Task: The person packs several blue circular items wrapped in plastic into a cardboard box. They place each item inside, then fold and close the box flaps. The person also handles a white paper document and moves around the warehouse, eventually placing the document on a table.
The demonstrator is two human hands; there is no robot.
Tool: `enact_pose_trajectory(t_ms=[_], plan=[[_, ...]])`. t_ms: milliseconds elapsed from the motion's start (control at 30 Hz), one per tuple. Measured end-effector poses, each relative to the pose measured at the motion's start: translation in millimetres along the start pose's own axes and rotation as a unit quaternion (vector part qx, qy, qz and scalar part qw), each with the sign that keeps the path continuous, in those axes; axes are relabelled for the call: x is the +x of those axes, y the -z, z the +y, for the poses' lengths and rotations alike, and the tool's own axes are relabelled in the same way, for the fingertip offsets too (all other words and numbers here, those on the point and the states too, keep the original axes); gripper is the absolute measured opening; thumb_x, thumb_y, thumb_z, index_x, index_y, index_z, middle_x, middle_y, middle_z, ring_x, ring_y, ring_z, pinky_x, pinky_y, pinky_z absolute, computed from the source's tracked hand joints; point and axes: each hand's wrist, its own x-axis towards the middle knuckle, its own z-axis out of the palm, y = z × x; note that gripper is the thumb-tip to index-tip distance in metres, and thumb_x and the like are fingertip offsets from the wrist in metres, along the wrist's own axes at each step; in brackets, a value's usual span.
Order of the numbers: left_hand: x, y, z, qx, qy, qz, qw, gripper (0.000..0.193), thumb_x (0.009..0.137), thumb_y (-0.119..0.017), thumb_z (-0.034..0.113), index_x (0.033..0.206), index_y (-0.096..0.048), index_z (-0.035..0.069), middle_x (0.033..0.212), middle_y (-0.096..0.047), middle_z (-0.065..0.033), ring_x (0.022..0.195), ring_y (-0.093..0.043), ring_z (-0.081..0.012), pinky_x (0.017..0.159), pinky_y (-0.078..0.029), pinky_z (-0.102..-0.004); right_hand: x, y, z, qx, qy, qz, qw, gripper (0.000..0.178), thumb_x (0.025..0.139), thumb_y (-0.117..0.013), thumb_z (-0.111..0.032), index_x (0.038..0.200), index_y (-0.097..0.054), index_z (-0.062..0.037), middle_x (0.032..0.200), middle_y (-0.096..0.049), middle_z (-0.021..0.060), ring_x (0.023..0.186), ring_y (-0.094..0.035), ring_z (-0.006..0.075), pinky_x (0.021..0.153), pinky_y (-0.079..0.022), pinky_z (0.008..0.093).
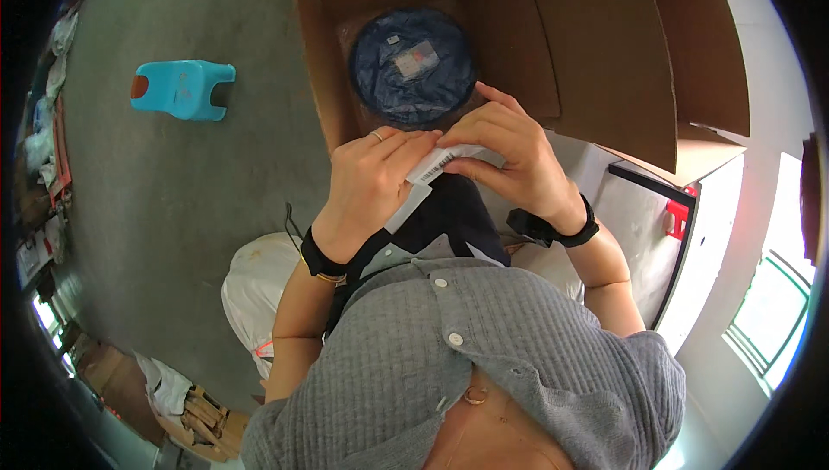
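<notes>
Between my two hands is a white strip of barcode labels [431, 168], held in front of my body. My left hand [370, 178] pinches the strip from its left side, and a loose end hangs below the fingers. My right hand [514, 152] grips the other side between thumb and fingers, with its index finger stretched toward the box. Just beyond my hands, a round, flat, dark blue folded fabric item [380, 68] lies in an open cardboard box [596, 47]. A small printed card [417, 60] and a little white tag [394, 40] rest on it.
A blue plastic stool [186, 90] stands on the grey floor at the left. White sacks [263, 284] are beside my legs. Another open carton [699, 47] and a black-edged table [648, 185] are at the right. Flattened cardboard [207, 418] lies at the lower left.
</notes>
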Motion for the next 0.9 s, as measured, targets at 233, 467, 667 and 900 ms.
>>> enact_pose_trajectory(t_ms=[233,467,667,900], plan=[[-22,-21,-28,-0.031,0.158,-0.052,0.986,0.031,0.069,-0.059,0.005,0.1,-0.065,0.009,0.09,-0.066,-0.0076,0.078,-0.062,-0.0265,0.067,-0.05,-0.037,27,-8,37,0.058,0.019,-0.033,0.998,0.013,0.073,-0.071,-0.005,0.086,-0.066,-0.006,0.096,-0.064,0.0071,0.092,-0.061,0.0216,0.099,-0.039,0.0465],[-126,-51,-78,-0.095,0.504,-0.029,0.858,0.021,0.077,-0.048,0.002,0.093,-0.06,-0.003,0.072,-0.058,-0.0222,0.062,-0.058,-0.0327,0.056,-0.043,-0.0351,107,69,188,0.227,-0.214,0.01,0.95,0.012,0.087,-0.062,-0.013,0.095,-0.06,-0.0037,0.09,-0.063,0.0048,0.08,-0.061,0.0114,0.071,-0.053,0.0246],[-171,-136,-149,-0.057,0.527,-0.044,0.847,0.022,0.082,-0.051,0.01,0.096,-0.068,0.009,0.127,-0.05,-0.016,0.12,-0.04,-0.0359,0.101,-0.027,-0.046,143,-65,516,0.207,-0.386,-0.16,0.884,0.021,0.082,-0.068,-0.019,0.094,-0.058,-0.0036,0.08,-0.063,0.0045,0.065,-0.061,0.0113,0.057,-0.054,0.027],[-207,-231,-200,0.137,0.443,-0.23,0.856,0.04,0.098,-0.035,0.027,0.102,-0.068,0.005,0.119,-0.058,-0.0178,0.114,-0.051,-0.0359,0.094,-0.041,-0.048,88,-277,809,0.01,-0.398,-0.081,0.914,0.027,0.079,-0.07,-0.017,0.094,-0.056,0.0001,0.079,-0.063,0.0099,0.065,-0.061,0.0184,0.056,-0.05,0.0309]])
